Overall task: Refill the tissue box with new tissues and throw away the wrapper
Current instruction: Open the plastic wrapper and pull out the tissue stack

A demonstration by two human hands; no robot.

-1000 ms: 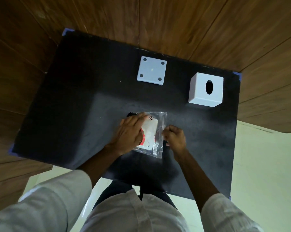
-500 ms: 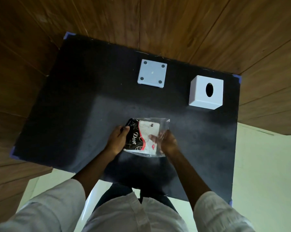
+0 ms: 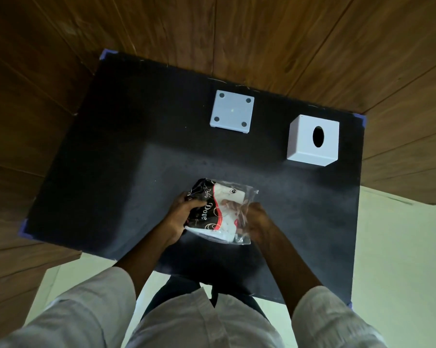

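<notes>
A tissue pack [image 3: 220,209] in a clear wrapper with black and red print is held just above the near middle of the black table [image 3: 116,172]. My left hand [image 3: 184,214] grips its printed left end. My right hand [image 3: 255,221] clutches the clear right end, fingers partly behind the plastic. The white tissue box cover [image 3: 313,140], with an oval slot on top, stands at the far right. Its flat white base [image 3: 232,111], with dark pads at its corners, lies at the far middle, apart from the cover.
Wooden panels surround the table at the back and both sides. Pale floor shows to the right and below the table's near edge. Blue tape marks the table corners [image 3: 361,120].
The pack was pressed flat under my left hand a second ago. Both hands have since lifted it and turned it, and my right hand moved in to grip its clear end.
</notes>
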